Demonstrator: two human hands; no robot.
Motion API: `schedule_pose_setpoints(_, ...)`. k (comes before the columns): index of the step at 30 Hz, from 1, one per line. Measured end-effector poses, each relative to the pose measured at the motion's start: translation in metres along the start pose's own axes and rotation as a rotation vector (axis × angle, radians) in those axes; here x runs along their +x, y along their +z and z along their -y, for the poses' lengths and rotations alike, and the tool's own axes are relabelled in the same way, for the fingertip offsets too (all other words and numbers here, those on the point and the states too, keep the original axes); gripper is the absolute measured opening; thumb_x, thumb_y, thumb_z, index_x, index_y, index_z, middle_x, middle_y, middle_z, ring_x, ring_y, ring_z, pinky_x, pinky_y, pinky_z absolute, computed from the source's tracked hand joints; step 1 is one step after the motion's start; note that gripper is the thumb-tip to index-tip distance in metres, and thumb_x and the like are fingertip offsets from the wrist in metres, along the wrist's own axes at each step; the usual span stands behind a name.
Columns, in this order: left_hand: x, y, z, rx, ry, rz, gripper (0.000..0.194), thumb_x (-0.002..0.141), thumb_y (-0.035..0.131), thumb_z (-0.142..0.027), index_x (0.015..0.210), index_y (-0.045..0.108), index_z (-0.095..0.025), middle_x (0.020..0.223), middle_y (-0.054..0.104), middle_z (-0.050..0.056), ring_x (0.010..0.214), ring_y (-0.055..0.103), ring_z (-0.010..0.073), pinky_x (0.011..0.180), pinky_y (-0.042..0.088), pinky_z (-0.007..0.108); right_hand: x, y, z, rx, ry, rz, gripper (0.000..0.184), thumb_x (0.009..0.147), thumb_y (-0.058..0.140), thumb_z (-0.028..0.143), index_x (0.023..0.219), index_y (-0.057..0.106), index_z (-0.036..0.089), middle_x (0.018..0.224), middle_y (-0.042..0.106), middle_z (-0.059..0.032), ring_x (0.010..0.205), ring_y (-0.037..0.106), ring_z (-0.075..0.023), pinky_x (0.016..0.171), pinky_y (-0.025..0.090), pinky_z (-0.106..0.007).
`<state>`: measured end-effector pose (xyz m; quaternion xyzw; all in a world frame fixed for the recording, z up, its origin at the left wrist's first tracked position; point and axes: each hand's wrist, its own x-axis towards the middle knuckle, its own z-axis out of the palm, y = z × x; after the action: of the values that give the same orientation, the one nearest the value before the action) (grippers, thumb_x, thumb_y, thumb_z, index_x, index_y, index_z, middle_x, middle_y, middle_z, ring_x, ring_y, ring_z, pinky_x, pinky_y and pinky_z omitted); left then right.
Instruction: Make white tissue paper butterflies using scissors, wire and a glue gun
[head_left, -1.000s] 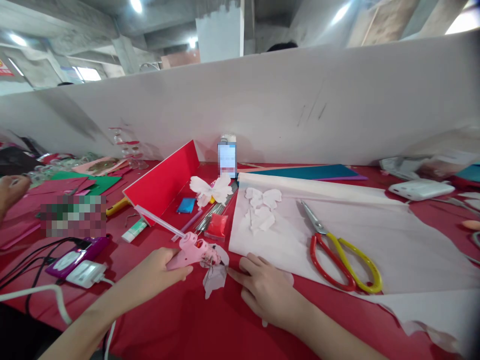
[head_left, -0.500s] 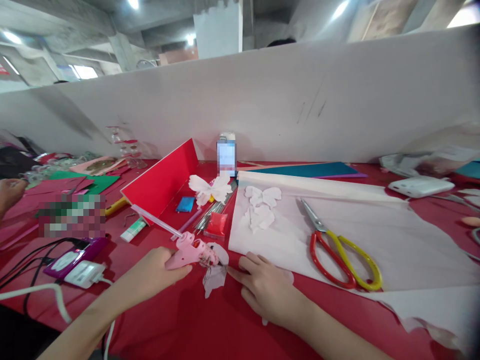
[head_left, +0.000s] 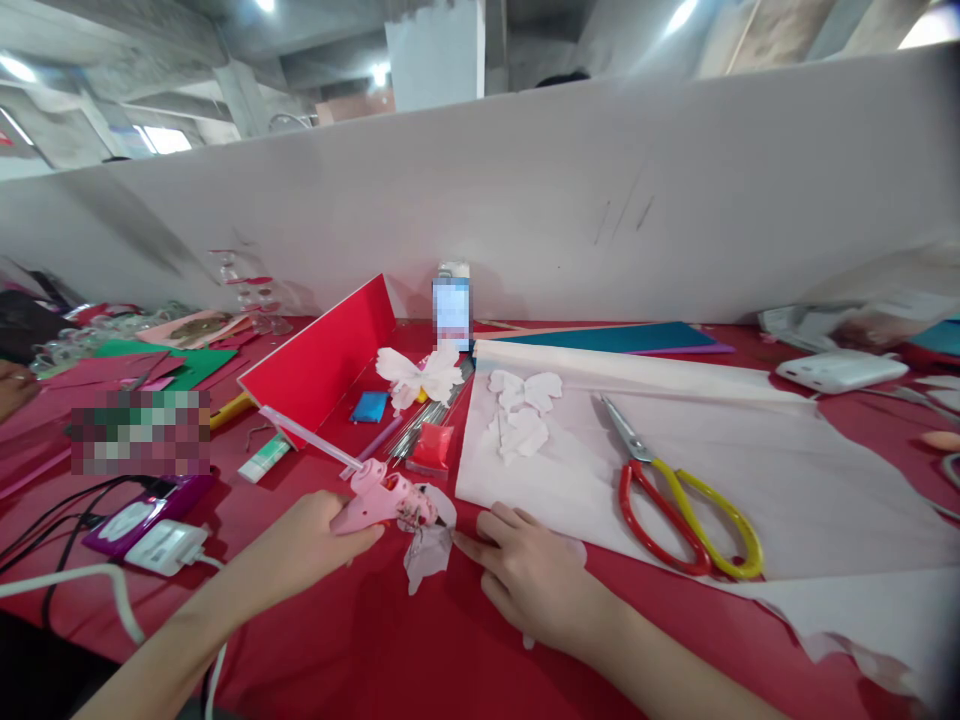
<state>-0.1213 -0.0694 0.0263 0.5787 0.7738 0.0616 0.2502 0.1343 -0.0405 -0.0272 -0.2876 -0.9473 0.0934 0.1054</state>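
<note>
My left hand (head_left: 324, 535) is wrapped around the handle of a pink hot glue gun (head_left: 375, 500), with a clear glue stick (head_left: 311, 436) jutting from its rear. The gun's grimy nozzle end lies over a white butterfly cutout (head_left: 429, 562) on the red tabletop and hides part of it. Palm down beside that cutout, my right hand (head_left: 529, 570) has its index fingertip at the cutout's right edge; its fingers are apart. Bits of another white piece (head_left: 576, 552) poke out from beneath this hand. More white butterfly cutouts (head_left: 525, 388) lie beyond, on a white sheet (head_left: 585, 470).
Large scissors (head_left: 679, 500) with red and yellow handles rest on the sheet. Behind the gun are a red packet (head_left: 433, 447), thin wires (head_left: 412, 430) and a red board (head_left: 322, 355). A charger (head_left: 166, 547) and cables are at left, near another person's hand (head_left: 13, 388).
The glue gun and both my hands are almost unmoved; the view has shifted slightly. At the far left, the other person's hand has drawn back toward the edge.
</note>
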Motion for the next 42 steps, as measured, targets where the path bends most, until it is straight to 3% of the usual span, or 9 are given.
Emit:
schedule_pose_setpoints(5,0.000,-0.002,0.000,-0.012,0.017,0.044,0.042,0.071,0.050,-0.061,0.063,0.052,-0.020,0.067,0.057,0.001,0.068,0.058,0.0228,0.050,0.036,0.025,0.000,0.001,-0.001,-0.007,0.001,-0.007,0.043,0.085,0.044,0.012,0.127,0.056,0.016,0.089,0.055,-0.0070,0.084,0.047,-0.0210,0.079,0.044,-0.034)
schedule_pose_setpoints(13,0.004,-0.001,0.009,0.050,0.027,-0.017,0.045,0.070,0.049,-0.063,0.067,0.053,-0.018,0.068,0.054,0.002,0.063,0.054,0.0201,0.053,0.035,0.028,0.000,0.002,-0.002,-0.018,-0.010,0.009,0.044,0.084,0.046,0.012,0.128,0.054,0.015,0.088,0.056,-0.0073,0.084,0.048,-0.0219,0.078,0.045,-0.036)
schedule_pose_setpoints(21,0.001,-0.005,0.000,0.013,0.020,-0.010,0.042,0.069,0.050,-0.060,0.061,0.044,-0.019,0.062,0.042,-0.002,0.057,0.044,0.0151,0.049,0.029,0.026,0.000,0.001,-0.002,0.005,-0.011,0.012,0.042,0.085,0.044,0.013,0.126,0.056,0.014,0.089,0.056,-0.0079,0.083,0.047,-0.0215,0.079,0.045,-0.036)
schedule_pose_setpoints(34,0.002,-0.010,-0.004,0.111,-0.042,0.030,0.043,0.072,0.044,-0.062,0.065,0.041,-0.020,0.069,0.046,0.001,0.069,0.051,0.0214,0.057,0.032,0.028,0.000,0.001,-0.001,0.020,-0.003,0.000,0.043,0.085,0.043,0.012,0.126,0.056,0.014,0.090,0.057,-0.0079,0.083,0.048,-0.0216,0.079,0.045,-0.036)
schedule_pose_setpoints(42,0.007,-0.008,0.000,0.090,-0.031,-0.024,0.043,0.071,0.047,-0.063,0.062,0.041,-0.021,0.065,0.044,-0.001,0.062,0.049,0.0184,0.055,0.033,0.028,0.000,0.001,-0.002,0.034,-0.013,-0.019,0.043,0.085,0.042,0.011,0.125,0.056,0.014,0.089,0.057,-0.0076,0.083,0.047,-0.0213,0.078,0.045,-0.036)
